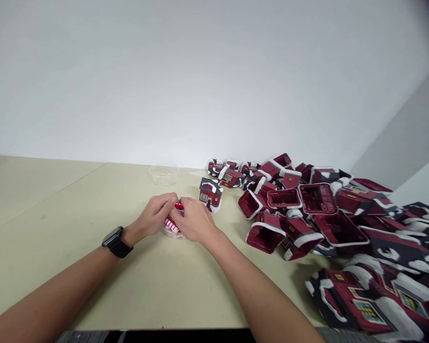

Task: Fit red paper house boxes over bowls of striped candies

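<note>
Both my forearms reach out over the beige table, a dark watch on my left wrist, and my two hands meet in the middle of it. My left hand and my right hand are curled close around one small red-and-white piece, fingertips pinching it from either side while its clear-looking base rests on the tabletop; most of it is hidden under my fingers, so I cannot tell exactly what it is. I judge I am in the middle of fitting or pressing this piece together, and the next move calls for a steady squeeze with the parts kept square. Just beyond my right hand one little red house stands upright with a snowy roof. Behind that, a clear plastic bowl sits alone. Off to the right sprawls a heap of hollow house shells, many lying open side up, running back to the white wall.
</note>
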A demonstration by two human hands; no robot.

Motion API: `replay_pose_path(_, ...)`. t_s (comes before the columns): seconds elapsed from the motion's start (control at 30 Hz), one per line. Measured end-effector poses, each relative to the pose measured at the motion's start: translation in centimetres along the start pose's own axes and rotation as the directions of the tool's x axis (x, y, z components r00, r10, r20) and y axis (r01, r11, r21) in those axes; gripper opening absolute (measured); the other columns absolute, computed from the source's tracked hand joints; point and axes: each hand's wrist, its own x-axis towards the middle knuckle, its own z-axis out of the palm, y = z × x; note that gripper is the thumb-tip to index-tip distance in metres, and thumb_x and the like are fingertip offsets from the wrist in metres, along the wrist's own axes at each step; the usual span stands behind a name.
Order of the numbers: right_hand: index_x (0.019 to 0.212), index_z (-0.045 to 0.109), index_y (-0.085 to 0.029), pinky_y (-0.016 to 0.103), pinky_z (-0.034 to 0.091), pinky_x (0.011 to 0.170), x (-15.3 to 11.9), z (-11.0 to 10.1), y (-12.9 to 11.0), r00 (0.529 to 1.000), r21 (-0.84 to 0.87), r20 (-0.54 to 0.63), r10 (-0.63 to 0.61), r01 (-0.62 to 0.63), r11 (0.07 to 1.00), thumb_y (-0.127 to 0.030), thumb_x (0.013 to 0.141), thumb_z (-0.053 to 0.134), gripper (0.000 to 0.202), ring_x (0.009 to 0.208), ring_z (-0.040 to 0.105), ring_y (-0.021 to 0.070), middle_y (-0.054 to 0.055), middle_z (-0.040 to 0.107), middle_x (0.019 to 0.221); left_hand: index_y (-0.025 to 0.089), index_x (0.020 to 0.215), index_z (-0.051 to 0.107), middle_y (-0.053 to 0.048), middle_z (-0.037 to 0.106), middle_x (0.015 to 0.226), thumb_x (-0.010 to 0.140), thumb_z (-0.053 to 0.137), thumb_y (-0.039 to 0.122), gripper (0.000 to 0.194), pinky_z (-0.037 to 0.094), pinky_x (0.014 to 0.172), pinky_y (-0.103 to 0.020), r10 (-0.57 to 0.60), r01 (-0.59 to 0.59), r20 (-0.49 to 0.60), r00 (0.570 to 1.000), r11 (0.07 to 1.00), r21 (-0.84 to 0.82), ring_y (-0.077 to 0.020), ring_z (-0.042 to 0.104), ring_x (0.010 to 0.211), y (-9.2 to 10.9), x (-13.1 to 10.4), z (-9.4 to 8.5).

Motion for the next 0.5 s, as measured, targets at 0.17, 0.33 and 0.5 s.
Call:
replay_pose_path(0.17, 0.095, 0.067, -0.017, 0.027, 0.033, 0.066, 0.05, -0.08, 0.14, 0.999, 0.015, 0.018, -0.027, 0.026, 1.0, -0.049, 0.102, 0.042, 0.042, 0.085, 0.065, 0.0195, 0.011, 0.073, 0.102, 0.017, 0.071, 0.043, 0.002, 0.041, 0.069, 0.106, 0.04, 0.048, 0.047, 0.033, 0.063, -0.027, -0.019, 0.02, 0.04, 0.999, 1.0, -0.01, -0.0121, 0.038, 0.066, 0.52, 0.27, -0.33)
replay_pose_path(0.33, 0.095, 0.068, -0.016, 0.026, 0.032, 0.064, 0.07, -0.51, 0.16, 0.994, 0.067, 0.102, -0.039, 0.032, 0.997, -0.048, 0.103, 0.039, 0.044, 0.079, 0.064, 0.0179, 0.01, 0.073, 0.099, 0.018, 0.07, 0.04, 0.002, 0.038, 0.068, 0.104, 0.042, 0.051, 0.048, 0.033, 0.061, -0.025, -0.074, 0.074, 0.101, 0.992, 0.997, 0.0, -0.0116, 0.037, 0.065, 0.91, 0.57, -0.7)
replay_pose_path(0.5, 0.094, 0.07, -0.016, 0.026, 0.032, 0.065, 0.15, -0.36, 0.16, 0.994, 0.053, 0.101, -0.039, 0.033, 0.998, -0.048, 0.104, 0.038, 0.046, 0.079, 0.064, 0.0181, 0.01, 0.074, 0.096, 0.018, 0.068, 0.037, 0.003, 0.035, 0.065, 0.103, 0.043, 0.051, 0.049, 0.03, 0.059, -0.025, -0.061, 0.06, 0.079, 0.995, 0.998, 0.009, -0.0109, 0.034, 0.063, 0.85, 0.7, -0.64)
